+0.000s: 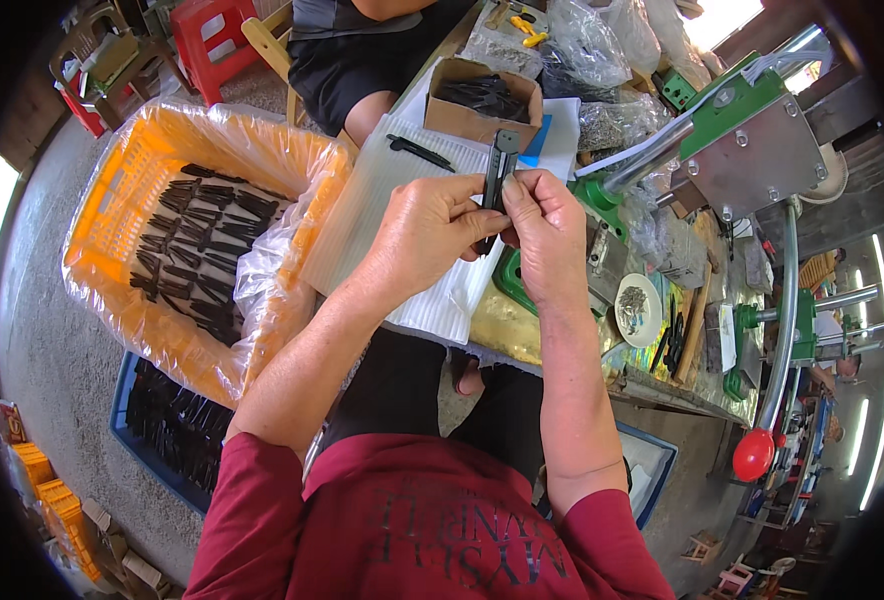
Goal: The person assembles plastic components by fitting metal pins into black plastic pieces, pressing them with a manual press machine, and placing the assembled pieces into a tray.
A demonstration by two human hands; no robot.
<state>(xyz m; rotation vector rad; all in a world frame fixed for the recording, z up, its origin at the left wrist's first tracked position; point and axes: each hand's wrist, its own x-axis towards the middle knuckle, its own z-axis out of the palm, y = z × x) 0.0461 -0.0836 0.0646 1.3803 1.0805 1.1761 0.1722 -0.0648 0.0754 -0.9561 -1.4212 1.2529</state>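
Observation:
Between my two hands, above the worktable, is a long, narrow black part [503, 152] with a rounded upper end that has a small round mark or hole. My left hand [424, 228] pinches its lower left side with closed fingers. From the other side my right hand [550, 232] grips it, thumb on its face. My fingers cover the lower portion. Beyond my left hand, a slim black piece [420, 153] lies on a white foam sheet [347, 215]. A cardboard box [449, 122] behind the hands contains several black pieces [482, 96].
On the left stands a plastic-lined orange crate [102, 250] of black parts, over a blue tray [127, 405]. At right is a green press [727, 115]; a red lever knob [755, 455] sticks out. A white bowl [624, 325] holds small metal pieces. Another person [362, 60] sits opposite.

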